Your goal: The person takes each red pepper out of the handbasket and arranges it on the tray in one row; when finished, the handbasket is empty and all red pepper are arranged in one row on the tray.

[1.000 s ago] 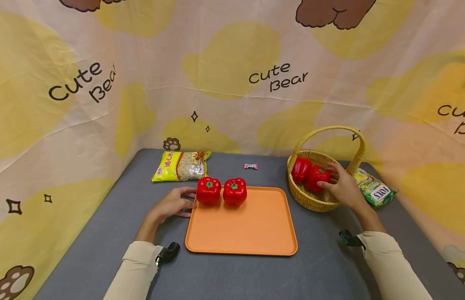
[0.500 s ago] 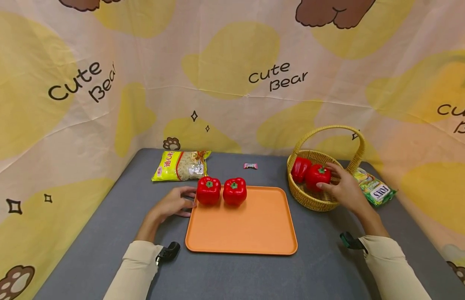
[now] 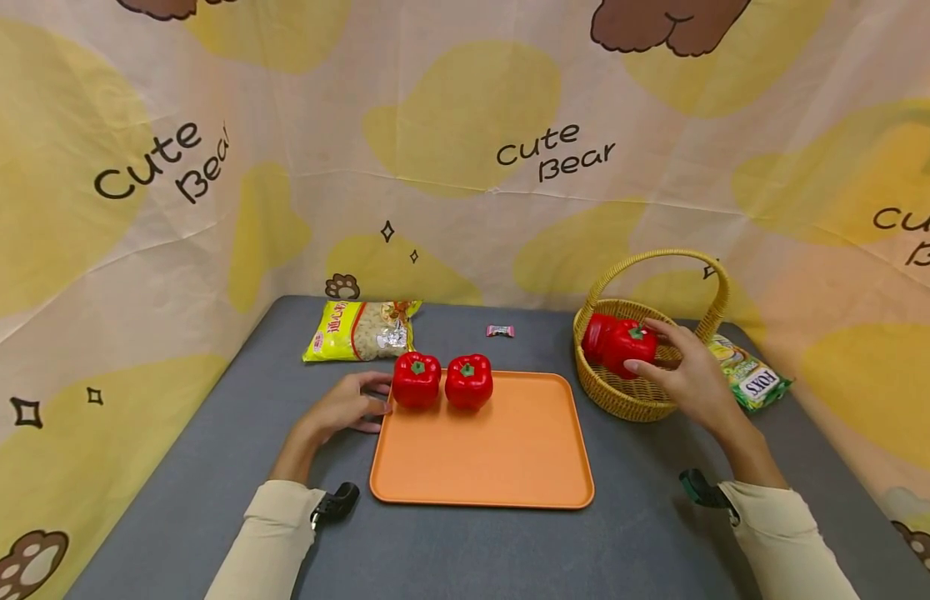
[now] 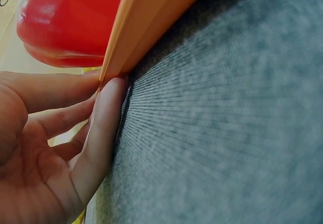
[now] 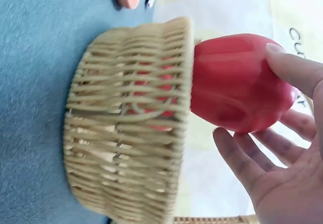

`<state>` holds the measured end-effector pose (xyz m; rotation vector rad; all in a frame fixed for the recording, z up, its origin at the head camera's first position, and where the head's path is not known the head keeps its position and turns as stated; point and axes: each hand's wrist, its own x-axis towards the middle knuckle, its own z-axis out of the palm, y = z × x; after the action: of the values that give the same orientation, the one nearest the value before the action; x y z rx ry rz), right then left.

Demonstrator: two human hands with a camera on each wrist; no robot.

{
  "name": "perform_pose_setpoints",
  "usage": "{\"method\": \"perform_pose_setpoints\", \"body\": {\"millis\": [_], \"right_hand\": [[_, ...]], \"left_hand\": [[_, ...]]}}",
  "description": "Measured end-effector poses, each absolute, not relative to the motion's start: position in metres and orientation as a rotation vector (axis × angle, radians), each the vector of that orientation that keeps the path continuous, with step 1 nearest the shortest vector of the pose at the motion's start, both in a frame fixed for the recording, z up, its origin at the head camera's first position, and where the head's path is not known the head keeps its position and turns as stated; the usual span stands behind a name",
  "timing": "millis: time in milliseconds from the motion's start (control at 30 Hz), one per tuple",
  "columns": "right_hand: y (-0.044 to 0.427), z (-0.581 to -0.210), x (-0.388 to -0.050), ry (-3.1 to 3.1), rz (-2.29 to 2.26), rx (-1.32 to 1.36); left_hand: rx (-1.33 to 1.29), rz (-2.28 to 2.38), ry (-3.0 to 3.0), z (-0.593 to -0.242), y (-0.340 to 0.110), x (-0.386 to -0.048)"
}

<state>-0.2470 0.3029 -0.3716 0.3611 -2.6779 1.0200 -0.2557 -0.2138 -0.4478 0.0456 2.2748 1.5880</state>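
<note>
My right hand (image 3: 688,377) holds a red bell pepper (image 3: 630,350) with thumb and fingers around its sides. In the right wrist view, this bell pepper (image 5: 237,82) stands mostly above the rim of the wicker basket (image 5: 126,128). A second red bell pepper (image 3: 596,336) lies inside the basket (image 3: 622,407), partly hidden. My left hand (image 3: 345,406) pinches the left rim of the orange tray (image 3: 502,458). In the left wrist view, its fingers (image 4: 60,90) meet at the tray's edge (image 4: 136,27). Two red bell peppers (image 3: 416,382) (image 3: 468,383) stand side by side at the tray's back left.
A yellow bag of pasta (image 3: 363,331) lies at the back left of the grey table (image 3: 465,550). One small pink wrapped candy (image 3: 500,331) sits behind the tray. To the right of the basket is a green snack packet (image 3: 750,375). The basket's tall handle (image 3: 663,253) arches over it.
The bell pepper in my right hand has risen slightly in the basket and shifted a little left, covering more of the other one. My left hand stays at the tray's rim.
</note>
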Motion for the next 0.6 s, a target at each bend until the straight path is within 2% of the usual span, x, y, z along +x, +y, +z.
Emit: {"method": "perform_pose_setpoints", "body": {"millis": [600], "right_hand": [[0.262,-0.367,-0.238,-2.581,1.115,0.594]], "left_hand": [[0.079,1.611,2.269,-0.448,-0.214,-0.253]]}}
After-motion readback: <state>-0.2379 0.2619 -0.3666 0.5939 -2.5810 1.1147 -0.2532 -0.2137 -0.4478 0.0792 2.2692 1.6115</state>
